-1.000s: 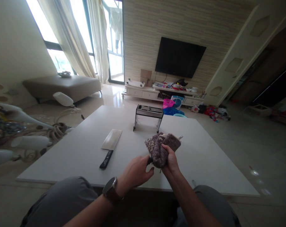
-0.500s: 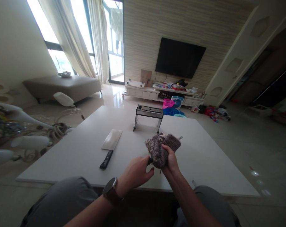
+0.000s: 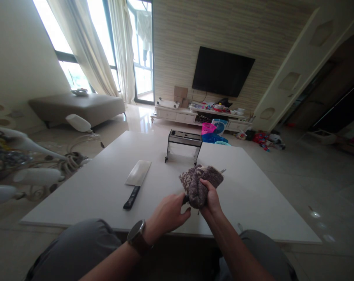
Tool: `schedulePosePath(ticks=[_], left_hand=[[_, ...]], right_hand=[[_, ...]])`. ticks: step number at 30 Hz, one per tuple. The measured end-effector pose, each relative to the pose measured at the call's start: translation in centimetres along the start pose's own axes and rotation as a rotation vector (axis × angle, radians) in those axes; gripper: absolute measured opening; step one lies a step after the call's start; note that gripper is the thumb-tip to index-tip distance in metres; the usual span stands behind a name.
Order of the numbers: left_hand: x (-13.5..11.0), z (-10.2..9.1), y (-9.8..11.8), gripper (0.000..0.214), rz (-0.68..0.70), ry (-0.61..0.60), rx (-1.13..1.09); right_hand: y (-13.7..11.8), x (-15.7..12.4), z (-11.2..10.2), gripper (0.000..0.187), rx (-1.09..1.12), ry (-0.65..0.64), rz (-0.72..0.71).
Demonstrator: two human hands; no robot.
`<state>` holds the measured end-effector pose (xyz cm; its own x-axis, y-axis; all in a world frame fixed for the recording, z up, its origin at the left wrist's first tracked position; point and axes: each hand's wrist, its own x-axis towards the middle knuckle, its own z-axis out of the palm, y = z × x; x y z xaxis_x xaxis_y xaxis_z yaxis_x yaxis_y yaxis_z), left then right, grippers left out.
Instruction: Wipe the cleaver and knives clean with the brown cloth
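My right hand (image 3: 212, 199) is closed round a bunched grey-brown cloth (image 3: 196, 195), thumb on top. A knife runs through the cloth: its pale metal tip (image 3: 223, 170) pokes out at the far right, and the folds hide most of the blade. At the cloth's near left, my left hand (image 3: 171, 212) grips the knife's dark handle (image 3: 186, 199). A cleaver (image 3: 138, 174) with a black riveted handle lies flat on the white table (image 3: 238, 187), left of my hands. Beyond the cloth stands a knife block (image 3: 184, 137) with a slotted top and clear sides.
Both my knees are at the table's near edge. Lamp parts with coiled cables (image 3: 74, 160) crowd the floor at left. Past the table are a low TV cabinet (image 3: 177, 116), a pink basket (image 3: 208, 128) and a grey bench (image 3: 77, 109).
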<state>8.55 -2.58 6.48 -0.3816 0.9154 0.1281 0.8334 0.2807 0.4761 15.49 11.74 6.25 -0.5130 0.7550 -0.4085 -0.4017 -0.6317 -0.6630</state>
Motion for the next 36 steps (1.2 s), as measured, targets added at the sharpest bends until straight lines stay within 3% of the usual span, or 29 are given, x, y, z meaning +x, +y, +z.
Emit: schedulePosePath(ticks=[36], left_hand=[[-0.03, -0.01, 0.00, 0.015, -0.017, -0.017, -0.015]], right_hand=[[0.18, -0.10, 0.03, 0.021, -0.009, -0.002, 0.007]])
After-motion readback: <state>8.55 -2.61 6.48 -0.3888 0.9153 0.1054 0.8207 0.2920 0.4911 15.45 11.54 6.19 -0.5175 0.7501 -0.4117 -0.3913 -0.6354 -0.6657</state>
